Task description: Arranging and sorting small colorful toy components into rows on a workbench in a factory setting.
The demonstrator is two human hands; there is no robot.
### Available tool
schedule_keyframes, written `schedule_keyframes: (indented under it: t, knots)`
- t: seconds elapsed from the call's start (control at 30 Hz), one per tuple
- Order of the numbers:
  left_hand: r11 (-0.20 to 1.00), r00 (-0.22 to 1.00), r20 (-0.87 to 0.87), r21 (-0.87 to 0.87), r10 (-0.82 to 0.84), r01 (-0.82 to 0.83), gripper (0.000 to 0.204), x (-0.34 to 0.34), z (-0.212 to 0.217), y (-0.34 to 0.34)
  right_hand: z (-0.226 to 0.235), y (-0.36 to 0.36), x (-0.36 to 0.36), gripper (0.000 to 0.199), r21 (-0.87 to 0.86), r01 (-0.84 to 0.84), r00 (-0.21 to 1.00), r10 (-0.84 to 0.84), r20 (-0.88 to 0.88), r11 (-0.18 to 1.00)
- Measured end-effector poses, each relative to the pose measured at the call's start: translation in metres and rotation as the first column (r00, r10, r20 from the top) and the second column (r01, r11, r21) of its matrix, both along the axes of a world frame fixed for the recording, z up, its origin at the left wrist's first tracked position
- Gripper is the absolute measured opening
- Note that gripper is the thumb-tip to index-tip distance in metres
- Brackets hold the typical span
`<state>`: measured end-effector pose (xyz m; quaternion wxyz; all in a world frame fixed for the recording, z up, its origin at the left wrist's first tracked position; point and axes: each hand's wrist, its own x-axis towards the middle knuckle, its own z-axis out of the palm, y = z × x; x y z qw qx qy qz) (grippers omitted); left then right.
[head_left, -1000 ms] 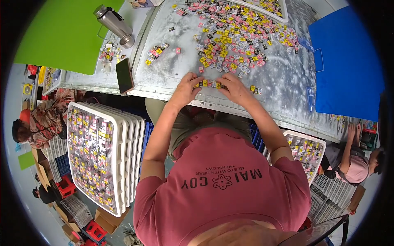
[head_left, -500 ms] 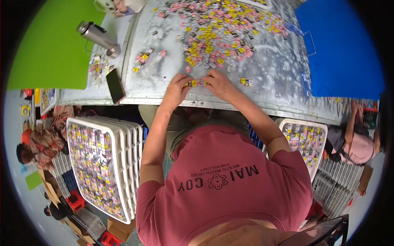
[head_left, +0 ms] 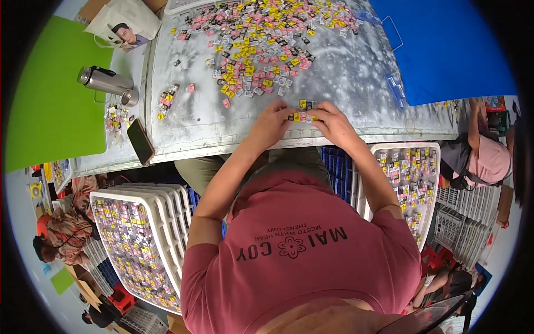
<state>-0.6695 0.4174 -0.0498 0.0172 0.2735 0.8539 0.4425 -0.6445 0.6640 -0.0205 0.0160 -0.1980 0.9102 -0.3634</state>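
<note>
I'm looking down at the grey table [head_left: 345, 72], and both hands are together at its near edge, centre of the frame: the left hand [head_left: 272, 123] and the right hand [head_left: 332, 123] are curled in, fingertips pinching a short row of small packets [head_left: 303, 111], yellow and dark ones, lined up between them on the surface. Above them, toward the top centre, a big loose heap of packets [head_left: 261, 39] in pink, yellow and white lies unsorted, and a little cluster [head_left: 166, 101] sits off to the left. Lower left, a stack of white trays [head_left: 136, 245] looks packed full; at right another white tray [head_left: 409, 178] is partly filled. So by my reckoning some trays are done, but plenty of the heap is left. A steel flask [head_left: 103, 80] and a dark phone [head_left: 141, 148] lie at the left. I can't count the packets in the row, the fingers cover part of it, and the trays underneath the top one are hidden.
</note>
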Motion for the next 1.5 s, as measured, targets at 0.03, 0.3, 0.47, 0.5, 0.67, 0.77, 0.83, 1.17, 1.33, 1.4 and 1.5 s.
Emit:
schedule_keyframes:
  t: [0.03, 0.3, 0.47, 0.5, 0.67, 0.77, 0.83, 1.17, 1.33, 1.4, 1.5]
  knots:
    - [0.999, 0.997, -0.059, 0.005, -0.043, 0.043, 0.033, -0.003, -0.003, 0.009, -0.004, 0.008, 0.002, 0.031, -0.002, 0.008, 1.000, -0.008, -0.003, 1.000]
    - [0.996, 0.995, -0.061, -0.042, -0.083, 0.081, 0.032, -0.017, -0.016, 0.028, -0.021, 0.026, -0.003, 0.031, -0.022, 0.053, 0.999, -0.053, -0.002, 0.998]
    - [0.995, 0.998, -0.043, -0.090, -0.046, 0.042, 0.025, -0.022, -0.018, 0.030, -0.017, 0.029, -0.012, 0.026, -0.027, 0.067, 0.997, -0.068, -0.030, 0.997]
    - [0.998, 0.999, -0.044, -0.065, -0.022, 0.019, 0.024, -0.022, -0.017, 0.030, -0.018, 0.030, -0.013, 0.024, -0.025, 0.079, 0.997, -0.080, -0.012, 0.997]
    - [1.000, 1.000, 0.019, -0.008, -0.014, 0.015, 0.025, -0.029, -0.017, 0.028, -0.021, 0.035, -0.019, 0.022, -0.078, 0.112, 0.992, -0.106, 0.075, 0.991]
    - [1.000, 0.995, 0.095, -0.017, -0.024, 0.025, 0.022, -0.029, -0.012, 0.029, -0.023, 0.036, -0.020, 0.022, -0.101, 0.126, 0.989, -0.117, 0.090, 0.987]
    - [0.999, 0.997, 0.073, -0.052, -0.004, 0.008, 0.022, -0.028, -0.010, 0.030, -0.028, 0.037, -0.021, 0.020, -0.130, 0.115, 0.993, -0.109, 0.052, 0.985]
    - [0.998, 0.998, 0.047, -0.047, 0.041, -0.039, 0.023, -0.031, -0.010, 0.034, -0.035, 0.032, -0.020, 0.018, -0.134, 0.159, 0.987, -0.158, 0.016, 0.978]
    - [0.999, 1.000, 0.018, -0.046, 0.024, -0.023, 0.023, -0.024, -0.014, 0.027, -0.035, 0.034, -0.017, 0.016, -0.163, 0.166, 0.986, -0.161, 0.042, 0.973]
    - [0.999, 0.999, 0.014, -0.024, 0.031, -0.031, 0.025, -0.017, -0.018, 0.025, -0.030, 0.035, -0.014, 0.015, -0.181, 0.168, 0.986, -0.160, 0.055, 0.969]
    - [1.000, 0.999, -0.019, -0.012, 0.026, -0.026, 0.028, -0.013, -0.019, 0.024, -0.029, 0.040, -0.013, 0.015, -0.211, 0.163, 0.986, -0.155, 0.054, 0.964]
